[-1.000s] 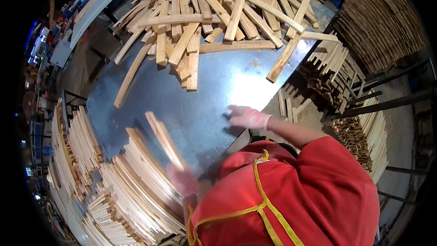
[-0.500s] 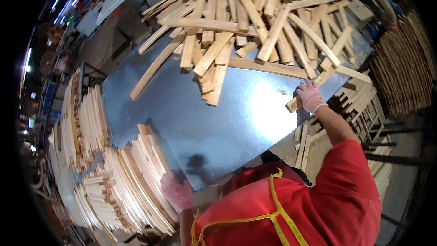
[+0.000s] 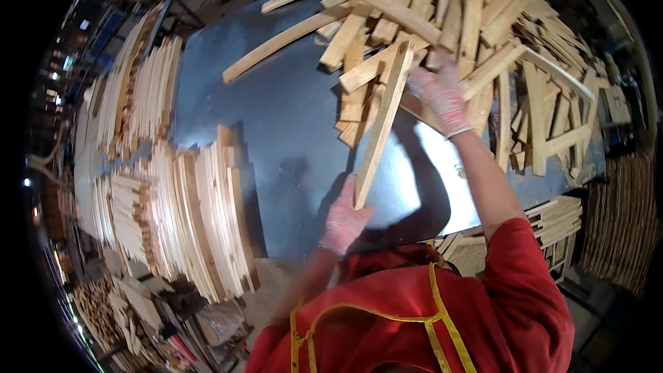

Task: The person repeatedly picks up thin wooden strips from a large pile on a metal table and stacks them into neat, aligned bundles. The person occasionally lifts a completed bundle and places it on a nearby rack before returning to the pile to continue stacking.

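Note:
A long pale wooden slat (image 3: 384, 124) slants up and away from me over the metal tabletop. My left hand (image 3: 345, 220), in a light pinkish glove, is closed round its near end. The far end rises beside my right hand (image 3: 442, 95), gloved alike. That hand reaches over the near edge of a loose heap of wooden slats (image 3: 472, 24), fingers stretched apart; I cannot tell whether their tips touch the wood. A curved slat (image 3: 276, 43) lies left of the heap.
Neat rows of slats (image 3: 200, 214) stand at the table's left end, with more behind them (image 3: 148, 86). The dark metal tabletop (image 3: 290, 110) reflects bright light at right. A tall bundle of thin strips (image 3: 618, 221) stands on the right, past a rack of slats (image 3: 556, 224).
My left hand has left the row of slats and now grips a slat's near end. My right hand has moved from the table's right edge to the heap. The view has shifted.

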